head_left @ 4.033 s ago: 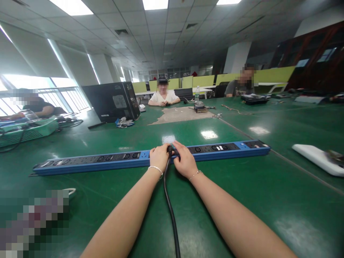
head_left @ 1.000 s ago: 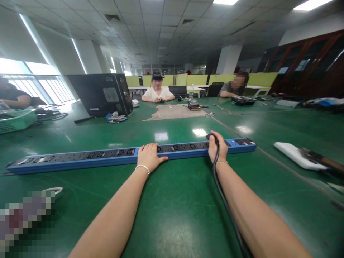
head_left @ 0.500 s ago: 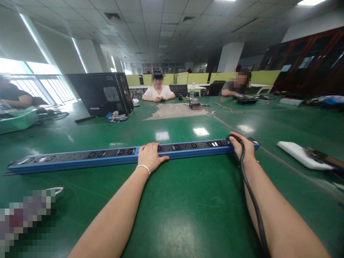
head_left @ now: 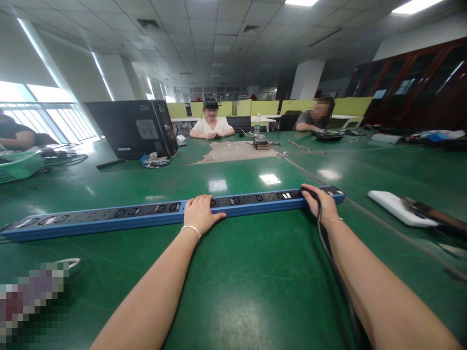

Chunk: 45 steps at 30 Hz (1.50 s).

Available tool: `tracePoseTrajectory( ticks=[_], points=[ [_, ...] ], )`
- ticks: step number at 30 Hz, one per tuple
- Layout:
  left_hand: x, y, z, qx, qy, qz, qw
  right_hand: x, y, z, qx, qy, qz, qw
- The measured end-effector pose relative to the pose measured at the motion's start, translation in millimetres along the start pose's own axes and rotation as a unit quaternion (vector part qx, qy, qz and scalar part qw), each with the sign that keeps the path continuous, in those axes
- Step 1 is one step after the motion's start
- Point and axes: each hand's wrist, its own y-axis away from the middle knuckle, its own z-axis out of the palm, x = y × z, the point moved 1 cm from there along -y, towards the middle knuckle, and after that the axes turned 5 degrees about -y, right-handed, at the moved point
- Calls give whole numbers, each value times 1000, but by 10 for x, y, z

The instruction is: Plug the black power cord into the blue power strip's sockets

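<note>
A long blue power strip (head_left: 251, 208) with a row of black sockets lies across the green table. My left hand (head_left: 199, 214) grips it near the middle, fingers over the far edge and thumb along the near side. Toward the strip's right end, my right hand (head_left: 323, 202) is closed around the plug (head_left: 304, 190) of a black power cord (head_left: 330, 255). The plug is held at the socket face, and its front is hidden, so I cannot tell whether it sits in a socket. From there the cord runs down beside my right forearm.
A black computer case (head_left: 127, 129) stands at the back left, with gloves (head_left: 155, 160) beside it. A green basket (head_left: 20, 165) is at the left edge, a white block (head_left: 397, 206) at right. A bottle (head_left: 257, 125) stands far back. Other people sit around the table.
My right hand and the plug have moved slightly left along the strip, baring more of its right end. My left hand keeps its grip. The whole view has shifted a little.
</note>
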Motion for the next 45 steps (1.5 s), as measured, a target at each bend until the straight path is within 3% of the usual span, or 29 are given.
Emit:
tracePoseTrajectory(
  ticks=[4,9,13,15,18,24,30,36,45],
  points=[
    [-3,-3,-2,3,-1,3,1000,28,5,-5,10,-11,-10,1000],
    [-4,-6,-4,0,-7,2,1000,40,28,63,69,-53,-5,996],
    [0,-9,-9,-3,-9,-1,1000,3,2,81,72,-82,-23,994],
    [1,-10,-8,-3,-7,-1,1000,-27,-56,29,123,-113,-26,986],
    [1,-11,-4,-3,-5,0,1000,-26,-143,-95,248,-177,-25,952],
    [-3,-12,-2,-7,-7,-2,1000,202,-140,-137,176,-211,27,961],
    [-8,-7,9,3,-9,2,1000,224,-142,-115,116,-149,40,981],
    [-10,-12,14,1,-6,2,1000,159,-142,-166,104,-99,39,989],
    [-8,-10,11,4,-4,5,1000,290,-135,-127,58,-25,44,997]
  ],
)
